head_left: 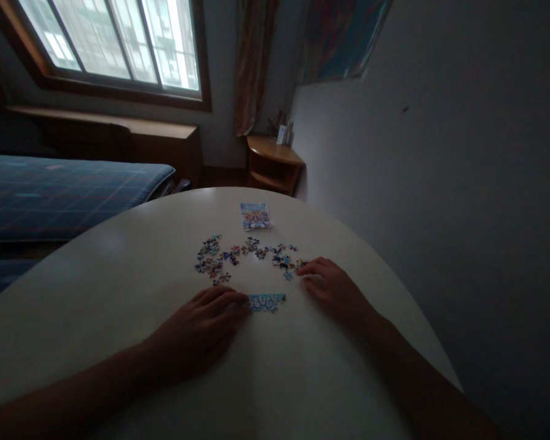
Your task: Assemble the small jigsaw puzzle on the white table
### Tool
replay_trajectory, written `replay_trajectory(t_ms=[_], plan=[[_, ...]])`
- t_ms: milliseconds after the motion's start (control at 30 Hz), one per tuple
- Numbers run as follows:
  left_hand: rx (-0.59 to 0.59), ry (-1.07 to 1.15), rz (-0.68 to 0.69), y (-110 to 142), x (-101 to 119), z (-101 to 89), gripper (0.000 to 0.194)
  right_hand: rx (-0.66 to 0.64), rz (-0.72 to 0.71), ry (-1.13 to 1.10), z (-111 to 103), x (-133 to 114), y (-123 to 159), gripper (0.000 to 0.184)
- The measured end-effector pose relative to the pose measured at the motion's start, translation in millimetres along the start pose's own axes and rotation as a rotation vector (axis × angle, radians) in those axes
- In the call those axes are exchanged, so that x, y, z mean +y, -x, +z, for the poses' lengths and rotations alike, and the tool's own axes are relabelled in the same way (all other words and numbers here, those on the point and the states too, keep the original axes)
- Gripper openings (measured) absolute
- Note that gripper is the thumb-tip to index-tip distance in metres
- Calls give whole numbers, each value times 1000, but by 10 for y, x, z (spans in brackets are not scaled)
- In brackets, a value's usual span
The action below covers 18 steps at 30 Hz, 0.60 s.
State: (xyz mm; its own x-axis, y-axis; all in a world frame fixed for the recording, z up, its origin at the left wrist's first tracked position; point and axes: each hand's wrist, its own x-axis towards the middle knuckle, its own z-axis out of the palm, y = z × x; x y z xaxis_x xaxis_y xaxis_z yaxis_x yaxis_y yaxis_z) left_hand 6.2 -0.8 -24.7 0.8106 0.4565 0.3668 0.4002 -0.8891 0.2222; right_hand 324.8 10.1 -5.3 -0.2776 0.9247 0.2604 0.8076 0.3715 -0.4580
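A short blue strip of joined jigsaw puzzle pieces (267,302), with pale lettering, lies flat on the white table. My left hand (213,318) rests over the strip's left end, its fingers lying flat and hiding that part. My right hand (327,284) is at the right end of an arc of loose jigsaw pieces (282,260). Its fingers are bent and apart, the fingertips at the outermost pieces; I make out nothing held in them. More loose pieces (209,256) are heaped at the arc's left end.
Behind the pieces lies a colourful picture packet (255,217). The round white table (132,293) has a curved edge, with a wall (417,183) close on the right. A bed (68,195) stands beyond it on the left, and a wooden corner shelf (275,150) at the back.
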Motion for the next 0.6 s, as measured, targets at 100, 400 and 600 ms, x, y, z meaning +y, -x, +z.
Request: replay_trajectory(t_ms=[100, 400, 600], plan=[[23, 2, 14, -9, 3, -10, 35, -3, 4, -19, 21, -25, 3, 16], [18, 2, 6, 0, 11, -8, 34, -9, 10, -21, 22, -67, 4, 13], [28, -4, 24, -3, 3, -10, 33, 52, 73, 30, 81, 21, 2, 20]])
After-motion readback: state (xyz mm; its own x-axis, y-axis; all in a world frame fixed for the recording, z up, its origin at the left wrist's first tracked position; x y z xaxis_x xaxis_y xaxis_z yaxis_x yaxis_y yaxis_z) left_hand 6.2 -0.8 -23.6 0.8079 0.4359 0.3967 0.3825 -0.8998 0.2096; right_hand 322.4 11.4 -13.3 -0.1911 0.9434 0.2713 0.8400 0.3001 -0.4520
